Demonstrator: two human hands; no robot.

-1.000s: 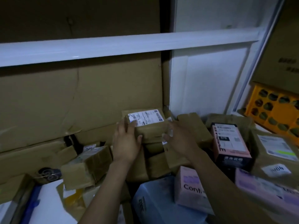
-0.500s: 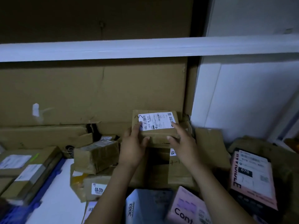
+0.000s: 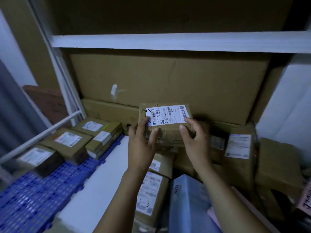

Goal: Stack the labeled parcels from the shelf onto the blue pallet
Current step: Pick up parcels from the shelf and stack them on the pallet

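Brown labeled parcel (image 3: 165, 122) held level above shelf pile, blue pallet (image 3: 33, 190) lower left bearing parcels

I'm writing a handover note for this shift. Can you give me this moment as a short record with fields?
held: parcel, label up, between both hands
left hand: grips the parcel's left end
right hand: grips its right end, forefinger on the label
pallet: blue, at left, with several labeled boxes on it
pile: more parcels below and right of the hands
stage: parcel not yet on the pallet
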